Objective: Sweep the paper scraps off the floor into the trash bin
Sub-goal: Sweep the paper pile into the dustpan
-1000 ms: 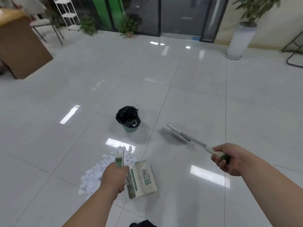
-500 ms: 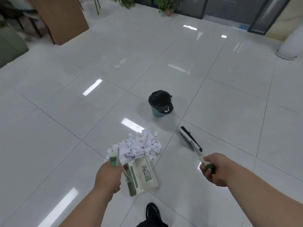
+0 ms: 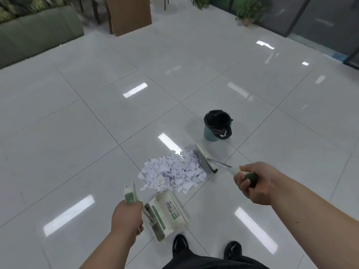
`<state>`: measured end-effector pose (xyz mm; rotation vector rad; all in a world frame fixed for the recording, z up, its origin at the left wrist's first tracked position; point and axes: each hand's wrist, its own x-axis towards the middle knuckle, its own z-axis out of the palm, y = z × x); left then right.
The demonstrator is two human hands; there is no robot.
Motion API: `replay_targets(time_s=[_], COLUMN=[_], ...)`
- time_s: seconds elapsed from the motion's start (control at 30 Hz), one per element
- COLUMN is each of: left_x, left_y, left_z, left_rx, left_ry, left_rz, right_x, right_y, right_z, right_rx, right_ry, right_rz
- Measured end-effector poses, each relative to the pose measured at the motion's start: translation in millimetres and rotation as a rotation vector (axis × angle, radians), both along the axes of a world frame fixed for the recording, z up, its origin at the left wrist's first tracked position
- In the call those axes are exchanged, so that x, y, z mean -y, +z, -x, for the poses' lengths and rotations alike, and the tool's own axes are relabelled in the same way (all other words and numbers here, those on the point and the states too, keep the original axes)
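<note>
A heap of white paper scraps lies on the glossy white tile floor. My right hand grips the green handle of a broom whose head rests on the floor at the heap's far right edge. My left hand grips the upright green-and-white handle of a cream dustpan, which sits on the floor just on my side of the heap, its mouth facing the scraps. A small green trash bin lined with a black bag stands beyond the broom head.
My two black shoes stand right behind the dustpan. A grey-green sofa and a brown cabinet stand far off at the top left, potted plants and glass doors at the top right.
The broom head swung from the open floor on the right to the heap's far edge. My view turned left and tilted down, so my shoes show.
</note>
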<state>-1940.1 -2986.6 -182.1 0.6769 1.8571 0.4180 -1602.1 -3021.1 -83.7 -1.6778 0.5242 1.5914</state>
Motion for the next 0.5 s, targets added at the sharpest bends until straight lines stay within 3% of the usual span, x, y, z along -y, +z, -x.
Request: replay_targets(time_s=[0.3,0.5], left_x=[29.6,42.3], left_y=[-2.9,-16.6], left_z=[-18.2,-69.5], left_rx=[0.022,0.043], left_ry=[0.246,0.377], left_rz=[-0.005,0.008], right_x=[-3.4,14.1], right_y=[-48.3,-68.0], right_z=[-25.5,-55.6], right_rx=[0.301,0.359], right_ry=[0.526,0.923], right_rz=[0.119,0.247])
